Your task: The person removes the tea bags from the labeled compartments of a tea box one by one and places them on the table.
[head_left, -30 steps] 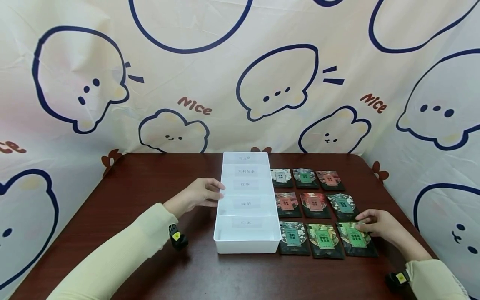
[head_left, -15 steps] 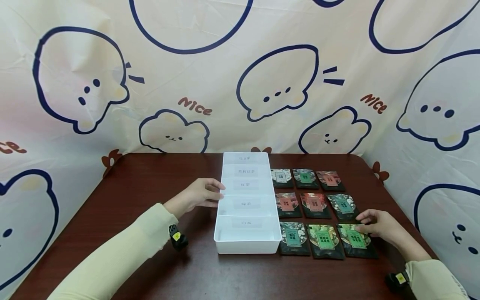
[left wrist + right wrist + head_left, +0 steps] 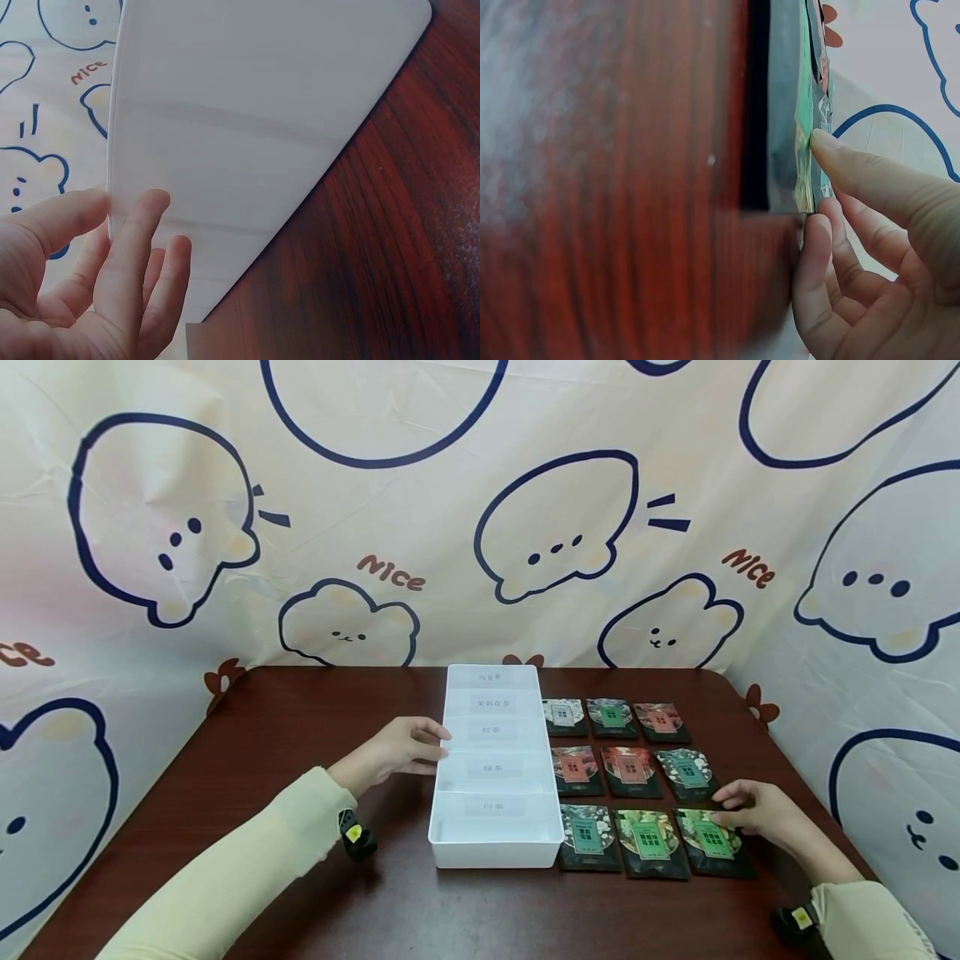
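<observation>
A long white box [image 3: 495, 857] with labelled compartments, the labels naming teas in Chinese, stands upright on the table. My left hand [image 3: 392, 748] rests at its left side. In the left wrist view the thumb is at the rim and loosely extended fingers [image 3: 129, 255] lie along the outer wall [image 3: 240, 97]. To the right, my right hand [image 3: 765, 814] touches the front-right tea packet [image 3: 711, 839], a green sachet lying flat. In the right wrist view the thumb [image 3: 855, 161] is on the packet's top near its edge, with the other fingers loosely bent beside it.
Several other tea packets lie in rows right of the box, among them a green one [image 3: 649, 841], a red one [image 3: 630, 768] and a pale one [image 3: 563, 716]. The brown table [image 3: 315, 702] meets a cartoon-printed cloth [image 3: 442, 543] at the back and sides.
</observation>
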`<act>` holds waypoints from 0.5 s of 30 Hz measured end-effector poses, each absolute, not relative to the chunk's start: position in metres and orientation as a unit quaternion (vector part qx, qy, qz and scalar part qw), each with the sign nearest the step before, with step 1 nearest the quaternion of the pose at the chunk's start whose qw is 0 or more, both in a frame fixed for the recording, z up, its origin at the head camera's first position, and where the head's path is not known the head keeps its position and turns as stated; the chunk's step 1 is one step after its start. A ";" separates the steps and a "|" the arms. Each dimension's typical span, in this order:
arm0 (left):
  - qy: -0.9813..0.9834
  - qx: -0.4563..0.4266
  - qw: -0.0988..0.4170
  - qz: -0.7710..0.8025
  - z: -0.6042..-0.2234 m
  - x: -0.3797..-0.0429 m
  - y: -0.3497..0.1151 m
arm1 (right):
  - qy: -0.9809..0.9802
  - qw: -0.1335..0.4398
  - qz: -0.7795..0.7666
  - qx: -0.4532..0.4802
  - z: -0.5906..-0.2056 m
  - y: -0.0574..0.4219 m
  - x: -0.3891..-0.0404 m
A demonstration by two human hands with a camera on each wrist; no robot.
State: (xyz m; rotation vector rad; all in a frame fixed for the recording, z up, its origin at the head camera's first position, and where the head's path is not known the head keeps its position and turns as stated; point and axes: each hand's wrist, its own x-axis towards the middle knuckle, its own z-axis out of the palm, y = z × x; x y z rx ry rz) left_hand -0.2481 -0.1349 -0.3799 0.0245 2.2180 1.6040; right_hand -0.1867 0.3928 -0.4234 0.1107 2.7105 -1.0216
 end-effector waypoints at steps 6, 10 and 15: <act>0.791 0.006 0.203 0.577 -0.381 -0.249 -0.135 | 0.927 0.117 -0.355 0.037 -0.423 0.393 -0.186; 0.792 0.005 0.202 0.576 -0.379 -0.249 -0.135 | 0.922 0.118 -0.367 0.032 -0.420 0.393 -0.186; 0.792 0.003 0.200 0.577 -0.378 -0.249 -0.136 | 0.909 0.110 -0.403 0.000 -0.409 0.389 -0.189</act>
